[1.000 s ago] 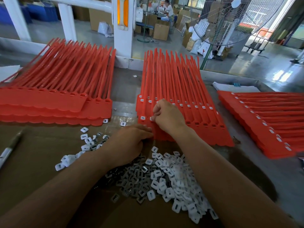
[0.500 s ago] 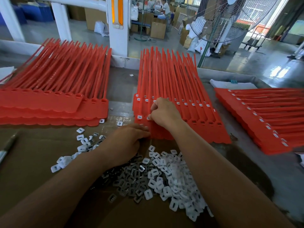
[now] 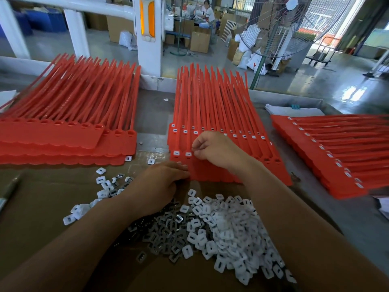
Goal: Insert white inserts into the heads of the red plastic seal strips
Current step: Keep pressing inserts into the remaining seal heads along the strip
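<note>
1. Right hand point(image 3: 214, 150) is over the middle stack point(image 3: 212, 106) of red seal strips. Thumb + forefinger tips are pinched together on the 3rd head of the front row. Can't tell what's inside the pinch.
2. Diff vs 1 s ago: only one fitted insert showed left of that hand then. Now two fitted inserts point(image 3: 176, 153) sit side by side in the front-row heads, and the hand is one head further right.
3. Left hand point(image 3: 162, 184) has hardly shifted. It's palm down, fingers curled, tips touching the middle stack's near edge. Can't tell if it holds anything. The hands are near each other, not touching.
4. The pile of white inserts point(image 3: 223, 230) lies on the cardboard point(image 3: 37, 207) under and between both forearms, spread same as before. A few strays lie left of the left forearm.
5. Left stack point(image 3: 63, 135): heads w/o inserts. Right stack point(image 3: 336, 157): a row of white inserts along its heads. Both unchanged.
6. Pen point(image 3: 9, 191) is at the far-left edge. Grey tabletop point(image 3: 305, 199) shows between the middle and right stacks.
</note>
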Tool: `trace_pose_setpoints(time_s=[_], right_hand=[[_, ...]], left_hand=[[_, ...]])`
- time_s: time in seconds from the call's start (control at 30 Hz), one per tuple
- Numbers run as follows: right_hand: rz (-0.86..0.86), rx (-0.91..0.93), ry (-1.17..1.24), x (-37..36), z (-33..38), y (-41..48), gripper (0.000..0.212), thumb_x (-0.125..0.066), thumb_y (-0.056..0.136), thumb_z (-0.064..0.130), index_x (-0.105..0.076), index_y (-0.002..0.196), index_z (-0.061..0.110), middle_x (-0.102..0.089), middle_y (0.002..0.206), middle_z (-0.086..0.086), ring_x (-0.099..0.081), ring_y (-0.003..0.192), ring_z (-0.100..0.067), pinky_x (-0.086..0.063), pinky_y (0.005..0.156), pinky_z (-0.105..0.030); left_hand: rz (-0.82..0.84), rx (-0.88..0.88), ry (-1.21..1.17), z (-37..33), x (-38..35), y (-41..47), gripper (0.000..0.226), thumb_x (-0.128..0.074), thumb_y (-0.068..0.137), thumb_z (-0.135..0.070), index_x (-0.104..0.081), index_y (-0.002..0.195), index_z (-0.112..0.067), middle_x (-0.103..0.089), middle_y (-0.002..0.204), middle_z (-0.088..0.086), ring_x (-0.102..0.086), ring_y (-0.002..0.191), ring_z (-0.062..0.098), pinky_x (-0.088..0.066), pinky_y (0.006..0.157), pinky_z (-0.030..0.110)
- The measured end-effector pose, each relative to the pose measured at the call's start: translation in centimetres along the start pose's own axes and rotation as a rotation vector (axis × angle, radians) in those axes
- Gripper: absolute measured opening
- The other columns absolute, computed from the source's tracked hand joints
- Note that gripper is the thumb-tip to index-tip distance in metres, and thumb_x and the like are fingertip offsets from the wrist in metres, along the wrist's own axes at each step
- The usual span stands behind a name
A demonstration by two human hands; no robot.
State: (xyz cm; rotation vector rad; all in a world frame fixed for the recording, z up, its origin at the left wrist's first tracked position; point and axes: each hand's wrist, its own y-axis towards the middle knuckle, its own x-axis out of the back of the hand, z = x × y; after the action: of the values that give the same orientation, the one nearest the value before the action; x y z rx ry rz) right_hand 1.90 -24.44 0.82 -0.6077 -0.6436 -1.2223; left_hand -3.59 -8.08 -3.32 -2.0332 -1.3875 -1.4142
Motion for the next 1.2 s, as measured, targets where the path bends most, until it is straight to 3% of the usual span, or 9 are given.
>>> trace_pose_setpoints(time_s=[0.17, 0.3, 0.43, 0.6, 0.77, 0.9, 1.1, 1.2], right_hand=[[0.058, 0.077, -0.048, 2.0, -0.4, -2.8, 0.012, -0.066, 0.082, 0.015, -0.063, 0.081, 0.028, -0.064, 0.087, 0.009, -0.059, 0.086, -0.004, -0.042, 0.071, -0.016], [0.233, 0.070, -0.128, 2.7, -1.1, -5.2, 0.015, -0.069, 0.079, 0.021, -0.062, 0.075, 0.034, -0.062, 0.078, 0.017, -0.057, 0.075, 0.006, -0.040, 0.068, -0.014], [0.330, 0.047, -0.185, 2.4, -1.7, -5.9, 0.016, -0.073, 0.076, 0.019, -0.065, 0.076, 0.032, -0.066, 0.081, 0.014, -0.060, 0.078, 0.002, -0.048, 0.076, -0.017], [0.360, 0.019, -0.134, 2.3, -2.0, -6.0, 0.019, -0.076, 0.072, 0.016, -0.066, 0.077, 0.031, -0.067, 0.078, 0.012, -0.060, 0.068, 0.008, -0.046, 0.062, -0.007], [0.320, 0.026, -0.205, 2.0, -2.2, -6.2, 0.019, -0.074, 0.074, 0.014, -0.063, 0.074, 0.029, -0.062, 0.079, 0.013, -0.058, 0.073, -0.001, -0.049, 0.065, -0.013], [0.293, 0.030, -0.196, 1.8, -2.2, -6.4, 0.017, -0.072, 0.077, 0.014, -0.063, 0.074, 0.028, -0.063, 0.078, 0.012, -0.058, 0.070, 0.001, -0.047, 0.060, -0.007], [0.268, 0.032, -0.169, 1.7, -2.2, -6.7, 0.019, -0.067, 0.081, 0.010, -0.063, 0.074, 0.027, -0.066, 0.083, 0.003, -0.067, 0.079, -0.020, -0.057, 0.070, -0.030], [0.271, 0.049, -0.249, 1.5, -1.9, -6.7, 0.018, -0.065, 0.083, 0.010, -0.060, 0.077, 0.026, -0.063, 0.082, 0.008, -0.065, 0.081, -0.016, -0.056, 0.071, -0.030]], left_hand=[[0.005, 0.030, -0.008, -0.1, -0.1, 0.1, 0.053, -0.041, 0.082, 0.006, -0.052, 0.127, -0.020, -0.042, 0.140, -0.007, -0.031, 0.129, 0.002, -0.011, 0.099, 0.005], [0.016, 0.059, -0.006, 0.0, -0.2, 0.1, 0.053, -0.041, 0.082, 0.004, -0.051, 0.128, -0.022, -0.041, 0.141, -0.010, -0.029, 0.129, 0.000, -0.010, 0.100, 0.007], [0.012, 0.073, 0.001, 0.1, -0.4, 0.1, 0.053, -0.041, 0.084, 0.002, -0.050, 0.129, -0.023, -0.040, 0.141, -0.011, -0.028, 0.129, -0.002, -0.009, 0.100, 0.007], [0.020, 0.084, 0.005, 0.1, -0.4, 0.3, 0.053, -0.040, 0.084, 0.002, -0.050, 0.129, -0.024, -0.041, 0.140, -0.011, -0.029, 0.129, -0.001, -0.011, 0.102, 0.009], [0.034, 0.086, 0.004, 0.1, -0.3, 0.2, 0.052, -0.039, 0.084, 0.003, -0.050, 0.129, -0.023, -0.041, 0.140, -0.012, -0.028, 0.128, -0.002, -0.010, 0.100, 0.007], [0.037, 0.094, 0.001, 0.1, -0.3, 0.1, 0.052, -0.039, 0.085, 0.003, -0.050, 0.129, -0.023, -0.040, 0.140, -0.012, -0.028, 0.129, -0.002, -0.009, 0.100, 0.008], [0.035, 0.084, 0.005, 0.1, -0.3, 0.1, 0.052, -0.039, 0.085, 0.002, -0.050, 0.129, -0.023, -0.040, 0.140, -0.012, -0.028, 0.129, -0.002, -0.009, 0.100, 0.008], [0.019, 0.090, 0.012, 0.2, -0.4, 0.1, 0.052, -0.040, 0.085, 0.001, -0.050, 0.129, -0.024, -0.040, 0.140, -0.013, -0.028, 0.127, -0.004, -0.008, 0.098, 0.005]])
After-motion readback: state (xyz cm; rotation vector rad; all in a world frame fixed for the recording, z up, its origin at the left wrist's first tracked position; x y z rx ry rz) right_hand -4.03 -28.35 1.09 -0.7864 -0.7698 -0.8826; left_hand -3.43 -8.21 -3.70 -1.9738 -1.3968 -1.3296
